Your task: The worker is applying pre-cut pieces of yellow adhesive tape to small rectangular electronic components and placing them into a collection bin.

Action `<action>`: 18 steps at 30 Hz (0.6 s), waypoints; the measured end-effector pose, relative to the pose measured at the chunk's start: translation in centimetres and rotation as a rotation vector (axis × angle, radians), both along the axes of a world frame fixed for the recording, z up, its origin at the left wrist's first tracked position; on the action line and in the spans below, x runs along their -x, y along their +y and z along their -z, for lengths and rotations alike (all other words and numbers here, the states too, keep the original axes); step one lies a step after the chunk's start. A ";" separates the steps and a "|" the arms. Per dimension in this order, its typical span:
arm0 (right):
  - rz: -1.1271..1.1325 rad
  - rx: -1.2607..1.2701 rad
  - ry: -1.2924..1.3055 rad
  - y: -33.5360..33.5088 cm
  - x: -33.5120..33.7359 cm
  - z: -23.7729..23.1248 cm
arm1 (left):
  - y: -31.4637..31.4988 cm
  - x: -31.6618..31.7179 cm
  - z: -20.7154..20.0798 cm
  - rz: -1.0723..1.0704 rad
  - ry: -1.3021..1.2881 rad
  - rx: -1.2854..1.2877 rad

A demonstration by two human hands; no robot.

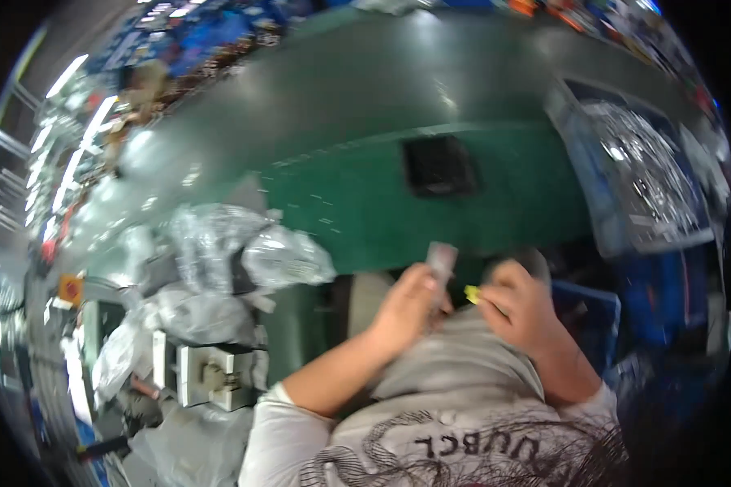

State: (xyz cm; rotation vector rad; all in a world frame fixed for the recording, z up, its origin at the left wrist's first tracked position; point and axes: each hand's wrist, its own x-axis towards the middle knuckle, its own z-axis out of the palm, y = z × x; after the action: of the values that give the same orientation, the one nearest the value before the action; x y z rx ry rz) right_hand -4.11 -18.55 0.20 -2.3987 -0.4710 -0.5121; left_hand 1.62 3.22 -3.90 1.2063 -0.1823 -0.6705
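My left hand (pixel 406 308) is closed around a small flat, pale pinkish-grey rectangular piece (pixel 442 258) that sticks up past the fingertips. To its right, my right hand (pixel 518 302) pinches a small bright yellow piece (pixel 472 294) between thumb and fingers. Both hands are held apart over my lap, just in front of the table's near edge. Motion blur hides what kind of things the two pieces are. On the green table mat (pixel 349 203) beyond my hands lies a black square tray or box (pixel 439 165).
Clear plastic bags (pixel 219 239) are heaped on the left, above a white box (pixel 207 375) with beige parts. At the right stands a blue crate (pixel 581 170) holding shiny silvery bags (pixel 642 162). Another blue bin (pixel 593 316) sits low beside my right arm.
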 end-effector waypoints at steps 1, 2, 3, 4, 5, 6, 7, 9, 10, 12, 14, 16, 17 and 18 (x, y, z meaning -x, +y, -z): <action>0.021 -0.075 0.026 -0.3 -0.1 0.2 | -0.5 -0.6 0.2 0.032 0.000 0.030; 0.007 -0.084 0.018 -0.8 -0.3 0.4 | -0.6 -0.8 -0.1 0.043 0.003 0.019; -0.020 -0.098 0.008 -1.0 -0.2 0.5 | -0.6 -0.6 -0.2 0.041 0.002 0.003; 0.008 -0.090 0.037 -1.1 0.2 0.6 | -0.6 -0.3 0.0 0.064 -0.023 -0.010; 0.003 -0.115 0.038 -1.1 0.0 0.6 | -0.6 -0.3 0.0 0.079 -0.062 -0.027; -0.007 -0.142 0.035 -1.3 0.1 0.7 | -0.9 -0.2 -0.7 0.119 -0.037 -0.015; 0.003 -0.143 0.045 -1.5 0.4 0.9 | -1.2 0.1 -0.3 0.130 -0.027 -0.015; 0.005 -0.150 0.035 -1.7 0.5 1.0 | -1.3 0.6 0.4 0.202 -0.088 -0.029; 0.003 -0.154 0.037 -1.6 0.4 1.1 | -1.3 0.7 0.7 0.204 -0.102 -0.008; 0.009 -0.148 0.028 -1.7 0.5 1.3 | -1.6 1.3 0.0 0.225 -0.170 -0.081; -0.003 -0.151 0.052 -1.6 0.5 1.0 | -1.7 1.6 0.0 0.222 -0.296 -0.158; -0.015 -0.154 0.078 -1.5 0.6 0.8 | -1.6 1.8 0.0 0.208 -0.330 -0.197; -0.011 -0.169 0.087 -1.5 0.6 0.8 | -1.5 1.8 0.0 0.197 -0.368 -0.233; -0.006 -0.185 0.095 -1.5 0.6 0.8 | -1.5 1.8 0.0 0.199 -0.365 -0.234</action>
State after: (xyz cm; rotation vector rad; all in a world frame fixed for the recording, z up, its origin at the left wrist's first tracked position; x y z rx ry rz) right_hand -4.73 -20.06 -0.56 -2.2324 -0.3727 -0.4176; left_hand -0.23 1.72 -3.94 1.5455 -0.5463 -0.6512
